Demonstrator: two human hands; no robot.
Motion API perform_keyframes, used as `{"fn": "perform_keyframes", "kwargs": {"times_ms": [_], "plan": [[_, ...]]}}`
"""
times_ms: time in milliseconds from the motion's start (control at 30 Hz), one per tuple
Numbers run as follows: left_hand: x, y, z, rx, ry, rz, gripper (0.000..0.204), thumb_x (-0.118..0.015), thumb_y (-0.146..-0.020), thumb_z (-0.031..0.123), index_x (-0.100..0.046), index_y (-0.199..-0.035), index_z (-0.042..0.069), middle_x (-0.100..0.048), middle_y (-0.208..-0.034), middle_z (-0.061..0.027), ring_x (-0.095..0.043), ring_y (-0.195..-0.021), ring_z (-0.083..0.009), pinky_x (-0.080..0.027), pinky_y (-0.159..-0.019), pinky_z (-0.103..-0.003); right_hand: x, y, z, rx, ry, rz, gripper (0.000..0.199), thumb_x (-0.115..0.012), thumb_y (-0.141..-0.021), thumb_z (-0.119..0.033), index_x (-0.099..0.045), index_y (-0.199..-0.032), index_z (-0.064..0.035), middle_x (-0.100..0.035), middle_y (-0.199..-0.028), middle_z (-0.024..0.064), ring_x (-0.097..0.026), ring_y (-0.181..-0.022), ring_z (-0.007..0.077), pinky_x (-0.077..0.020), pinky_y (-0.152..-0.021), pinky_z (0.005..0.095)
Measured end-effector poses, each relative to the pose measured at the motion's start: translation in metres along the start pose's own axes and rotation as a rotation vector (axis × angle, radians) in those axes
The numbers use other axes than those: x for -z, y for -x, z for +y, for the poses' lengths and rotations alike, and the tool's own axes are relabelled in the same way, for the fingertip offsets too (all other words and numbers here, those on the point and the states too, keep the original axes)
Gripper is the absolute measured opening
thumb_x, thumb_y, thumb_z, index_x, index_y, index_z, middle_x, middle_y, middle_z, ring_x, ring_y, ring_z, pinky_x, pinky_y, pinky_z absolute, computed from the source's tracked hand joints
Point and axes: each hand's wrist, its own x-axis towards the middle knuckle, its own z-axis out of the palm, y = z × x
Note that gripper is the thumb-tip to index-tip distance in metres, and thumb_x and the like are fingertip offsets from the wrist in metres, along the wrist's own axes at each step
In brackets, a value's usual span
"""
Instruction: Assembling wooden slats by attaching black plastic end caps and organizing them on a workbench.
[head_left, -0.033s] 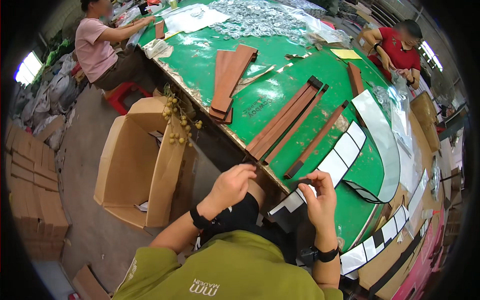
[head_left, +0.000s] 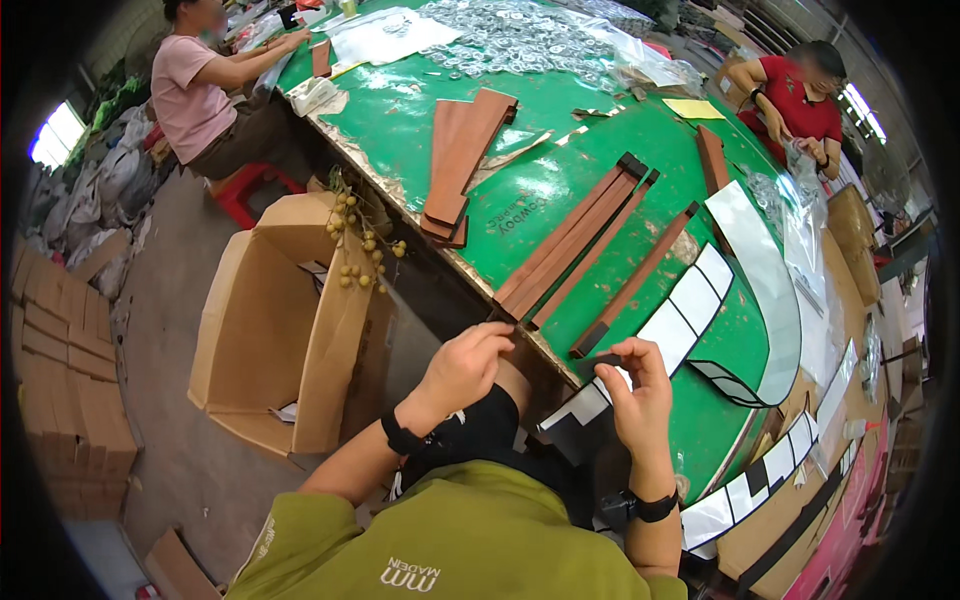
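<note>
At the table's near edge my left hand is closed with its fingers curled together. Whatever its fingertips hold beside the dark edge is too small to make out. To its right, my right hand pinches a small black piece between thumb and fingers. A white strip with black cross lines runs from the table down beneath this hand. Just beyond my hands, long narrow brown strips with dark ends lie side by side. A single brown strip rests to their right.
Wider brown pieces are stacked farther back on the green table. An open cardboard box stands left, with round fruit hanging at its edge. Two people sit at the far sides. Many metal rings lie at the back.
My left hand has shifted very slightly upward toward the table edge. Otherwise, nothing visibly differs.
</note>
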Motion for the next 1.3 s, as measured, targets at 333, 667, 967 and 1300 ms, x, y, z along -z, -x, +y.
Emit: {"fn": "perform_keyframes", "kwargs": {"times_ms": [333, 667, 967, 1300], "plan": [[-0.006, -0.009, -0.009, 0.108, 0.048, 0.096, 0.017, -0.056, -0.080, -0.008, -0.065, -0.093, -0.003, -0.070, -0.103, -0.0178, -0.068, -0.091, -0.0365, -0.056, -0.080, -0.041, -0.024, -0.024, 0.000, -0.004, 0.050, -0.072, 0.030, -0.073, -0.088, 0.000, -0.062, -0.116, -0.0008, -0.068, -0.101, 0.0057, -0.066, -0.094, 0.0147, -0.0515, -0.086, 0.0281], [0.007, -0.018, 0.002, 0.190, 0.042, 0.018, 0.012, -0.057, -0.082, -0.006, -0.064, -0.090, -0.001, -0.070, -0.102, -0.0175, -0.068, -0.088, -0.0356, -0.056, -0.076, -0.040, -0.033, -0.026, 0.004, 0.022, 0.072, -0.125, 0.042, -0.072, -0.089, -0.002, -0.061, -0.129, -0.0033, -0.068, -0.100, 0.0064, -0.066, -0.093, 0.0144, -0.0523, -0.085, 0.0296], [0.020, -0.027, 0.051, -0.018, -0.082, 0.049, 0.037, -0.081, -0.075, 0.007, -0.069, -0.109, 0.002, -0.065, -0.101, -0.0130, -0.065, -0.090, -0.0317, -0.055, -0.077, -0.039, -0.039, -0.023, -0.014, 0.134, 0.234, -0.185, 0.045, -0.065, -0.092, -0.001, -0.056, -0.137, -0.0051, -0.066, -0.104, 0.0162, -0.066, -0.093, 0.0251, -0.0538, -0.085, 0.0350], [0.009, -0.036, 0.046, 0.066, -0.023, 0.055, 0.026, -0.080, -0.077, 0.005, -0.067, -0.099, 0.000, -0.064, -0.093, -0.0119, -0.065, -0.078, -0.0288, -0.055, -0.068, -0.038, -0.040, -0.030, -0.020, 0.161, 0.366, -0.211, 0.046, -0.065, -0.091, 0.000, -0.054, -0.136, -0.0042, -0.067, -0.106, 0.0189, -0.067, -0.093, 0.0305, -0.0537, -0.083, 0.0370]]}}
